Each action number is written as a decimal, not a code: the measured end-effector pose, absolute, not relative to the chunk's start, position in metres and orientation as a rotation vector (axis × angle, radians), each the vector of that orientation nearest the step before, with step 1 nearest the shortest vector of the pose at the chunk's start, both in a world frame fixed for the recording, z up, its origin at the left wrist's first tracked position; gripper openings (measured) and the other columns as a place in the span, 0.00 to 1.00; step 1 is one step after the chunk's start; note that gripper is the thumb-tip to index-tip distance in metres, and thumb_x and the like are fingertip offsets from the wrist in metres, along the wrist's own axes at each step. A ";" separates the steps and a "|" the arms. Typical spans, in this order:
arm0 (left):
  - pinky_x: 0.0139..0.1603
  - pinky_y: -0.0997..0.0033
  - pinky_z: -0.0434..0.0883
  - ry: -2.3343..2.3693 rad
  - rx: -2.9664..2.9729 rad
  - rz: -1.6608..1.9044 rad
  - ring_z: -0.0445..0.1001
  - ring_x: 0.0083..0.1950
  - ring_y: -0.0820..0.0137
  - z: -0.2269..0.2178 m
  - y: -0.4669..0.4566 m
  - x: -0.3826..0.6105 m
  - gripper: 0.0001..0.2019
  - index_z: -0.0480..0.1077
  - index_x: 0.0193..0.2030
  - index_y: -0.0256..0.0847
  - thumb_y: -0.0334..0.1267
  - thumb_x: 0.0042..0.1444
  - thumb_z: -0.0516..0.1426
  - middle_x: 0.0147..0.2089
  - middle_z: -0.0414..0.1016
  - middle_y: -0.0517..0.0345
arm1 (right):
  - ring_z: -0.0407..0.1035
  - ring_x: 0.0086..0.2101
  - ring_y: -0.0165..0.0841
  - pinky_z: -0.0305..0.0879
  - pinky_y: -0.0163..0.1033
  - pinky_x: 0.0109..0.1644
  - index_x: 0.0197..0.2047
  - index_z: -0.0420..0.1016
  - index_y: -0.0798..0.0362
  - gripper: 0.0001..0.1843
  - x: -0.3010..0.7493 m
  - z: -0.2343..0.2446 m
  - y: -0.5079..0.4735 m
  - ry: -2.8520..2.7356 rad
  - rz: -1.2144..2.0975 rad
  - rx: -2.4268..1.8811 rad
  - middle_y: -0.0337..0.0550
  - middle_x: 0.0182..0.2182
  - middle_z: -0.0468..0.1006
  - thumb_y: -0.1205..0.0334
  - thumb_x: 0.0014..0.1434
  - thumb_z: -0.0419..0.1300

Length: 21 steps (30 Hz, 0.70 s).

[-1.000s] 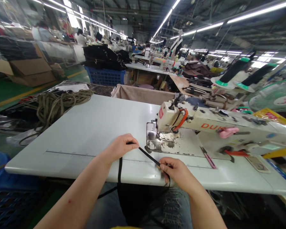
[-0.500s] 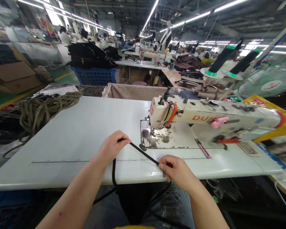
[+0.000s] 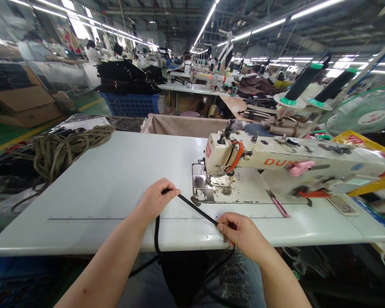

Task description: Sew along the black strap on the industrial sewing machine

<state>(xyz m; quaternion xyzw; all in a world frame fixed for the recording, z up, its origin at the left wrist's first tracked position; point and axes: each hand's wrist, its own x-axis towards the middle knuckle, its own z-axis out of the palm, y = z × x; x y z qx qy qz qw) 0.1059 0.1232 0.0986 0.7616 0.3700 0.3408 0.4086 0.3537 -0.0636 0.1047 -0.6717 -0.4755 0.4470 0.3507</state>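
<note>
A narrow black strap [image 3: 197, 209] is stretched slantwise between my two hands above the front of the white table [image 3: 115, 171]. My left hand [image 3: 157, 200] pinches it on the upper left, and a loose length drops from there over the table edge. Lower and to the right, my right hand [image 3: 238, 227] grips the strap between thumb and fingers; its other end hangs down to my lap. The sewing machine [image 3: 256, 160] stands just beyond my right hand, its needle area apart from the strap. Black material [image 3: 182, 278] lies across my lap.
Pink-handled snips [image 3: 278, 204] lie by the machine base. A printed ruler [image 3: 93, 220] runs along the front. Olive straps [image 3: 60, 149] are heaped at the left edge. Thread cones [image 3: 303, 83] and a fan [image 3: 365, 113] stand at right. Beyond is a blue crate [image 3: 130, 105].
The whole view has shifted slightly, putting table and machine a little further right and down. Both hands keep their hold on the strap, with almost no change in their pose.
</note>
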 end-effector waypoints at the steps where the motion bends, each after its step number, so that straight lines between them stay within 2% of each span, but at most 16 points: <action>1: 0.40 0.67 0.66 0.929 1.919 0.861 0.72 0.36 0.66 0.099 0.123 0.106 0.13 0.75 0.30 0.43 0.49 0.59 0.62 0.32 0.75 0.58 | 0.63 0.20 0.28 0.61 0.34 0.26 0.31 0.73 0.51 0.15 0.354 0.104 -0.063 -1.231 1.160 -1.739 0.32 0.22 0.65 0.47 0.58 0.63; 9: 0.41 0.67 0.64 0.923 1.901 0.823 0.69 0.36 0.67 0.102 0.121 0.106 0.14 0.72 0.31 0.42 0.50 0.59 0.60 0.32 0.72 0.60 | 0.63 0.19 0.27 0.59 0.33 0.23 0.32 0.72 0.52 0.17 0.355 0.105 -0.064 -1.195 1.190 -1.744 0.32 0.21 0.65 0.46 0.57 0.64; 14: 0.37 0.68 0.60 0.940 1.841 0.740 0.64 0.33 0.68 0.106 0.120 0.106 0.18 0.68 0.30 0.42 0.55 0.60 0.58 0.29 0.65 0.63 | 0.62 0.18 0.26 0.58 0.32 0.23 0.31 0.71 0.52 0.21 0.356 0.104 -0.062 -1.165 1.211 -1.742 0.31 0.21 0.64 0.41 0.56 0.65; 16: 0.36 0.68 0.59 0.927 1.816 0.723 0.61 0.33 0.69 0.106 0.119 0.106 0.19 0.67 0.30 0.42 0.55 0.60 0.58 0.28 0.62 0.64 | 0.61 0.18 0.25 0.57 0.31 0.23 0.32 0.71 0.52 0.21 0.358 0.096 -0.065 -1.180 1.197 -1.737 0.31 0.21 0.63 0.42 0.59 0.64; 19: 0.37 0.68 0.59 0.916 1.767 0.716 0.61 0.33 0.69 0.098 0.118 0.110 0.19 0.67 0.31 0.42 0.56 0.60 0.58 0.29 0.61 0.64 | 0.63 0.19 0.26 0.59 0.32 0.23 0.33 0.73 0.53 0.20 0.364 0.074 -0.074 -1.360 1.033 -1.747 0.33 0.21 0.67 0.44 0.66 0.61; 21: 0.37 0.68 0.59 0.883 1.726 0.734 0.62 0.34 0.69 0.089 0.122 0.115 0.19 0.68 0.32 0.41 0.57 0.59 0.59 0.29 0.63 0.63 | 0.70 0.25 0.29 0.66 0.32 0.29 0.35 0.77 0.53 0.19 0.371 0.059 -0.076 -1.564 0.539 -1.712 0.38 0.26 0.74 0.46 0.71 0.60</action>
